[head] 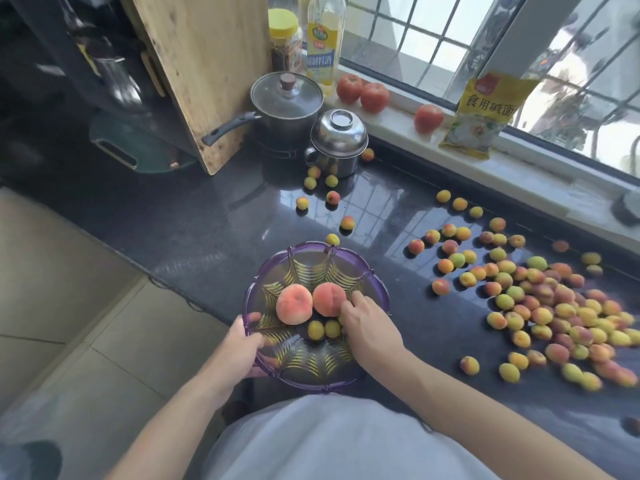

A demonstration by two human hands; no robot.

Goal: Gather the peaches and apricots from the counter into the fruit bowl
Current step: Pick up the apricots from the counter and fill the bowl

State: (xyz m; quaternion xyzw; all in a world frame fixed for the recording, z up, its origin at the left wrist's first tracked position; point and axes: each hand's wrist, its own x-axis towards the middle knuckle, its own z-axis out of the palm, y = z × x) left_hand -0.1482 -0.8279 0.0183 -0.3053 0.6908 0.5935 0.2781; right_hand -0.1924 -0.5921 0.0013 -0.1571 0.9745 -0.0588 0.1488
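Sunlit barred window (450, 39), tiled floor (69, 289)

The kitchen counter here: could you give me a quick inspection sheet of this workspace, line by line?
Surface: dark glossy counter, reflecting the window.
Job's things: purple fruit bowl holds two peaches and a few apricots; many apricots lie scattered on the counter.
Clutter: lidded pot, steel cup, cutting board, tomatoes, bottle, packet.
Hands: left hand grips the bowl rim; right hand is inside the bowl, among the fruit.
Cables: nothing seen.
Surroundings: barred window, tiled floor.
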